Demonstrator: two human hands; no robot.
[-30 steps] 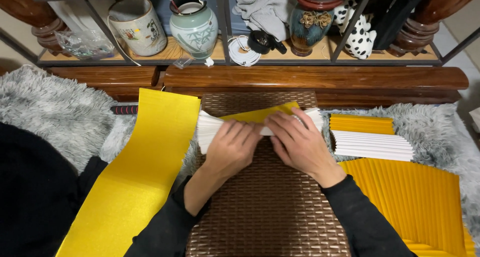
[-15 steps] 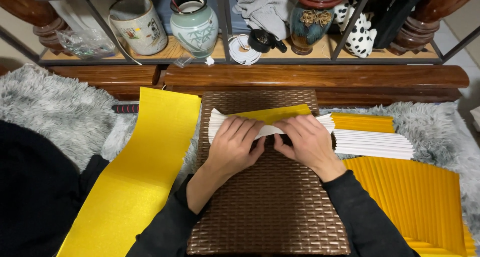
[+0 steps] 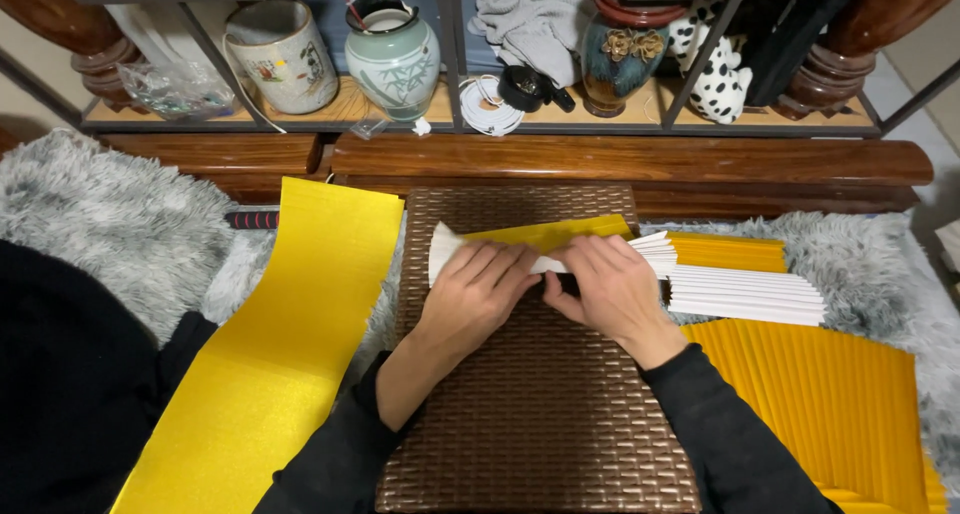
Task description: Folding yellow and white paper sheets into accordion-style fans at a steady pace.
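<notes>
Since the earlier frames the pleated paper strip (image 3: 545, 246) has slid toward the right hand's side; both hands have shifted with it and now sit closer together over its middle.

Left hand (image 3: 480, 294): flat on the strip, palm down, fingers spread a little and pointing away from the body, pressing the folds. Cannot tell whether the thumb is tucked under the paper.

Right hand (image 3: 610, 289): also palm down on the strip, fingers angled toward the left hand, thumb nearly touching it. Fingers pinch or press the folded edge; grip not fully visible.

Strip: white on the pleated edges, yellow face showing beyond the fingers. Its two ends fan out past each hand, one to the outside of the left hand, the other to the outside of the right. It lies on a brown woven mat (image 3: 540, 424) directly under both hands.

Outside the left forearm: a long flat yellow paper sheet (image 3: 290, 344), running from beyond the hands back toward the body, partly over grey fur rug (image 3: 110, 219).

Outside the right hand: a stack of folded white-edged pleats (image 3: 745, 294), just beside the strip's fanned end. Nearer the body from it, a wide pleated yellow sheet (image 3: 830, 404).

Beyond the hands: a low wooden shelf (image 3: 620, 159) with a pale green vase (image 3: 393, 54), a painted ceramic jar (image 3: 280, 54), a dark blue vase (image 3: 625, 44) and a spotted dog figurine (image 3: 720, 69).
</notes>
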